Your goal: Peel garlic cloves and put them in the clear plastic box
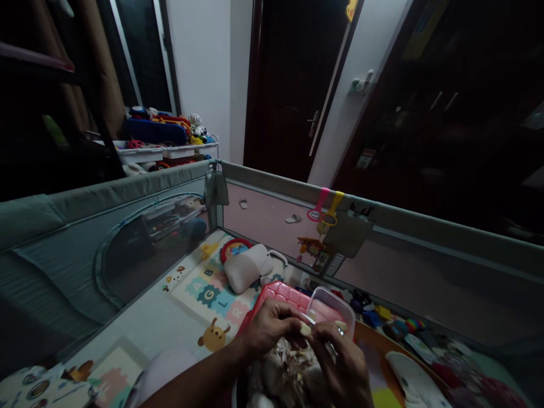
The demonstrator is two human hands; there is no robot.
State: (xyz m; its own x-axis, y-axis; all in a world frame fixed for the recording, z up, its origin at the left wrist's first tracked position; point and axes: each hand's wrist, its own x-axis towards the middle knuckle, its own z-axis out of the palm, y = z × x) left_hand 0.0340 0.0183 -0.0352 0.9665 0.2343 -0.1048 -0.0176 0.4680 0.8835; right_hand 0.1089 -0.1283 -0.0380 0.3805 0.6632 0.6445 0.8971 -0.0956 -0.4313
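My left hand [276, 326] is closed, pinching a pale peeled-looking garlic clove [305, 328] between thumb and fingertips. My right hand [342, 360] meets it at the clove, with its fingers curled round what looks like a small knife [308, 319]; only a thin pale sliver of it shows. Below both hands lies a heap of dry garlic skins [297, 362] with whole garlic bulbs [272, 368] around it. The container under them is mostly hidden. Just beyond my hands is a clear plastic box [349, 311], with a pale clove seen near its front side.
A red tufted-looking lid or tray [280, 292] lies behind my hands. A white cushion [246, 269] rests on the alphabet play mat [191, 294]. Playpen walls [272, 181] surround the space. Toys [382, 314] line the right side, and an orange board [374, 345] lies nearby.
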